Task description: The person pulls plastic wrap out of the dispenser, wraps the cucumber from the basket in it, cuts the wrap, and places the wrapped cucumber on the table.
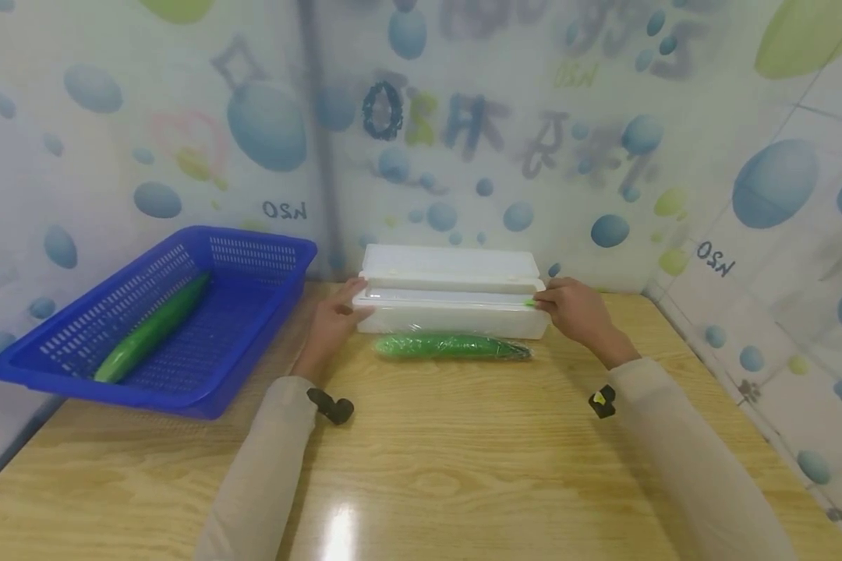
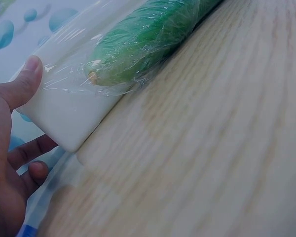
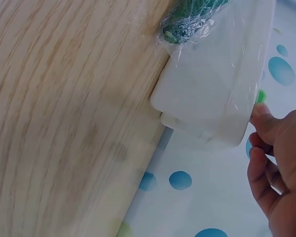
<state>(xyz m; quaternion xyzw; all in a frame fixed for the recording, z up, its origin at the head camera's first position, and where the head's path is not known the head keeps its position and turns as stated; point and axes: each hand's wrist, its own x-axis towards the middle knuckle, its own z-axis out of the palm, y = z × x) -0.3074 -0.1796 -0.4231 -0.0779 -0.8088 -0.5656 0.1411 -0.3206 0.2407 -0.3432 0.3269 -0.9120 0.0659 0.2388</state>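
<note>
A long white cling film dispenser stands at the back of the table with its lid raised. My left hand grips its left end, thumb on the front face and fingers behind the corner. At the right end, my right hand pinches a small green slide cutter on the top edge between thumb and fingers. A cucumber wrapped in clear film lies along the front of the dispenser. In the left wrist view, clear film stretches from the dispenser's front to the wrapped cucumber.
To the left stands a blue plastic basket with slotted walls. A bare green cucumber leans inside it. Behind the wooden table rises a wall patterned with blue drops, with another wall on the right.
</note>
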